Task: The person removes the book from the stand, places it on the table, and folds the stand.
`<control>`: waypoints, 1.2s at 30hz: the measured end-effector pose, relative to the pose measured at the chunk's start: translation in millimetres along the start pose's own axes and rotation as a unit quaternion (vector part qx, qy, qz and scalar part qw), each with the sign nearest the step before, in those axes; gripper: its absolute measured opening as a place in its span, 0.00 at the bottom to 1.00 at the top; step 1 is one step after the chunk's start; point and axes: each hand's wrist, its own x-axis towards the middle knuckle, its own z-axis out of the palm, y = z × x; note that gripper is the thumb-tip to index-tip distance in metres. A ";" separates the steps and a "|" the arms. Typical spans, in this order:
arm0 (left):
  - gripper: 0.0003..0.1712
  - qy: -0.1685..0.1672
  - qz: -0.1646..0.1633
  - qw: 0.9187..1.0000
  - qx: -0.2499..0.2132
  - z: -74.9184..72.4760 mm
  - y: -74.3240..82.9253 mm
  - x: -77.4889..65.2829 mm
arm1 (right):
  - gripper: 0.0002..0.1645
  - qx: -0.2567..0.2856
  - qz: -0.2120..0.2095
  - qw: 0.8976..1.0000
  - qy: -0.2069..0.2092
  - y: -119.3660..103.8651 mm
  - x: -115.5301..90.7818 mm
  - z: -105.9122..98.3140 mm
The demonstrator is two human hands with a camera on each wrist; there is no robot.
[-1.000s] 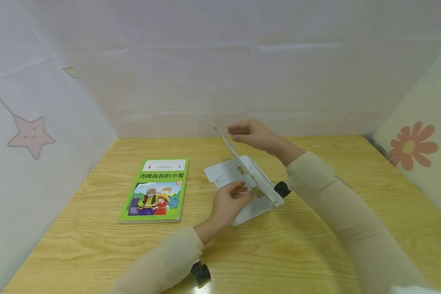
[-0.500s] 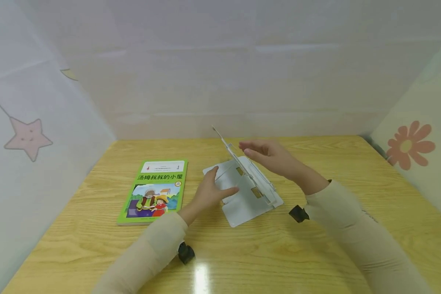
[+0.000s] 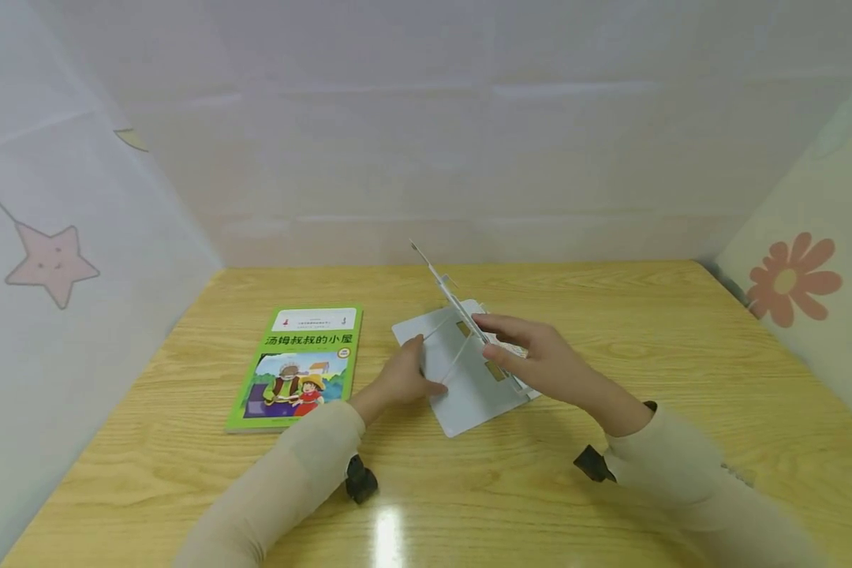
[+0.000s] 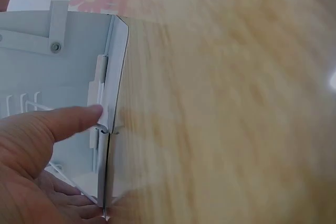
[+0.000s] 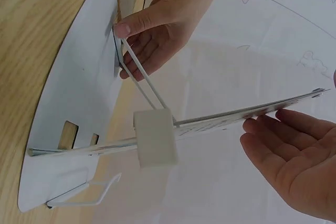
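A white metal book stand (image 3: 472,402) lies turned on the table, its flat base down and its panel (image 3: 446,290) tilted up. A thin wire prop (image 3: 458,359) runs from the panel to the base's left edge. There my left hand (image 3: 397,377) holds the prop's foot, thumb at one wire end and fingers at the other, as the left wrist view shows with the thumb (image 4: 73,119) above the edge. My right hand (image 3: 539,355) is at the panel's right side; in the right wrist view its straight fingers (image 5: 278,135) touch or almost touch the panel.
A green picture book (image 3: 301,367) lies flat left of the stand, close to my left forearm. The wooden table (image 3: 468,505) ends at a pale cloth wall (image 3: 397,158) behind; printed cloth walls stand at both sides.
My left hand has gone from the panel's foot leftward to the base's edge and the wire prop, now stretched to that edge. My right hand has come down along the panel.
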 end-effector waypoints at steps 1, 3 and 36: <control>0.54 0.000 0.002 1.000 0.004 0.5 -1.3 0.3 | 0.26 -0.004 -0.003 1.000 0.008 0.3 -0.4 1.9; 0.53 0.001 0.005 1.000 0.009 1.3 -3.9 0.4 | 0.24 -0.011 -0.009 1.000 0.026 0.7 -0.8 4.9; 0.52 -0.004 0.026 0.999 0.036 1.6 -10.4 -1.9 | 0.17 0.011 0.017 0.980 0.196 10.4 -14.4 1.6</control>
